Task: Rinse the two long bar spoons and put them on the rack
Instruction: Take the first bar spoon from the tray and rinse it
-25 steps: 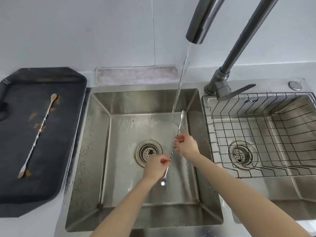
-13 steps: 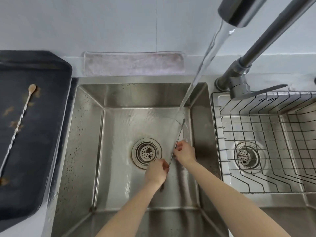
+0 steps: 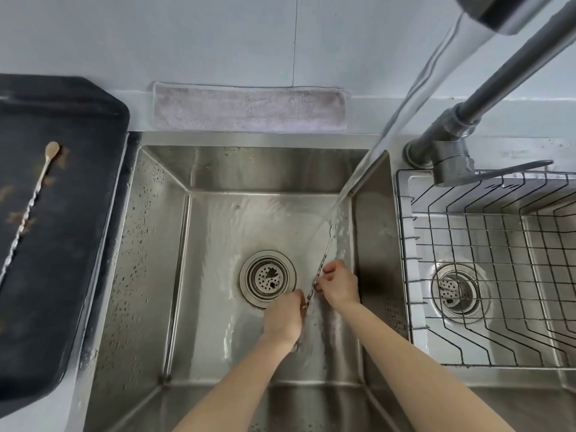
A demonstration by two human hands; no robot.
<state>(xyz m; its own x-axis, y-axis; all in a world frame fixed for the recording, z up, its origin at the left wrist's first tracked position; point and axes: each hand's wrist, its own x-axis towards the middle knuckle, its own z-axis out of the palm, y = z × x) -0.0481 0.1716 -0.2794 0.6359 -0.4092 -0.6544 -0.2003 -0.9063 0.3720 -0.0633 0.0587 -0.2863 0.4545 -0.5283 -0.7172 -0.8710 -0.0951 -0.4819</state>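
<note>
Now the big shiny steel sink (image 3: 149,244) is filling the middle of the frame, and the view is sitting closer to it than a moment ago. Water (image 3: 402,120) is pouring down from the upper right. At the right, the black wire rack (image 3: 486,275) is waiting with nothing on it. At the left, the flat black tray (image 3: 62,244) is holding the dirty twisted spoon (image 3: 28,210), untouched. Lower middle, the left hand (image 3: 285,318) and the right hand (image 3: 338,283) are pinching the thin twisted silver bar spoon (image 3: 321,265) tight. Its top has slid under the stream, so rinsing is going well.
</note>
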